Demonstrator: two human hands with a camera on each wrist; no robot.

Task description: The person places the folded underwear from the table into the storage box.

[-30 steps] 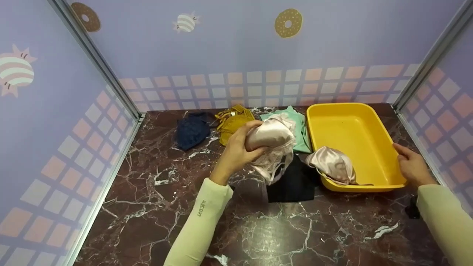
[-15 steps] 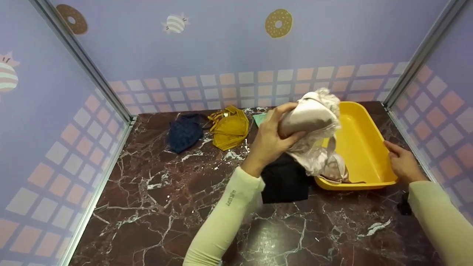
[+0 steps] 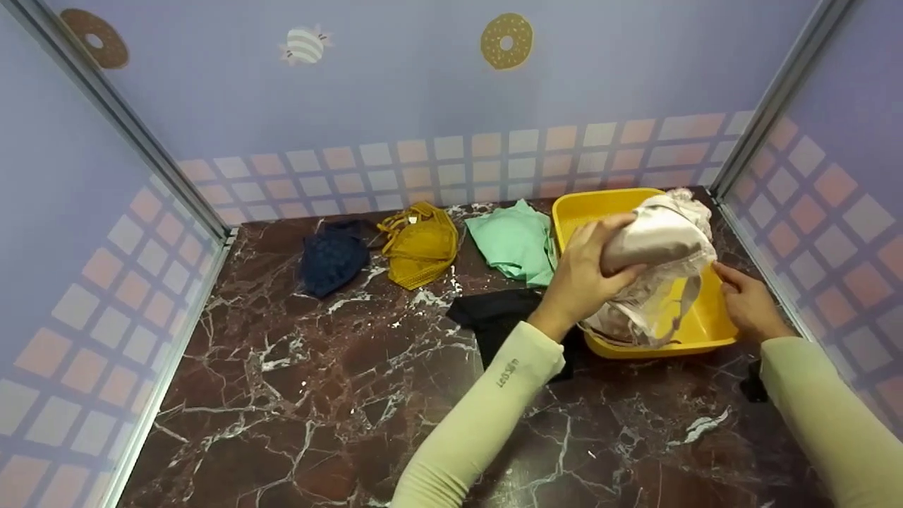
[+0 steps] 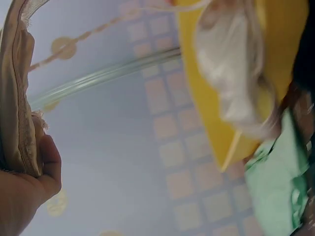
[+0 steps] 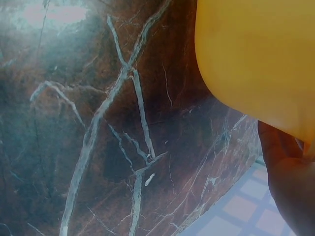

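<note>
My left hand [image 3: 585, 271] holds a pale pink satin and lace bra [image 3: 659, 236] by a cup, over the yellow tub [image 3: 600, 201]. Loose lace and a strap hang from it. In the left wrist view, fingers curl round the bra's edge [image 4: 19, 113]. More pale satin fabric [image 4: 226, 64] lies over the tub's front-left rim; I cannot tell whether it joins the held piece. My right hand [image 3: 755, 303] grips the tub's right rim. In the right wrist view, that hand [image 5: 288, 172] is partly hidden by the tub wall [image 5: 256, 59].
Left of the tub lie a mint-green garment [image 3: 515, 240], a mustard bra [image 3: 423, 247] and a navy garment [image 3: 335, 257]. A black garment [image 3: 494, 317] is partly behind my left forearm. A small black object [image 3: 753, 384] sits by my right sleeve. Patterned walls [image 3: 395, 85] enclose the marble surface.
My left hand has carried the bra rightward from above the mint-green garment to over the tub. My right hand stays on the tub's rim. The head view has shifted slightly right.
</note>
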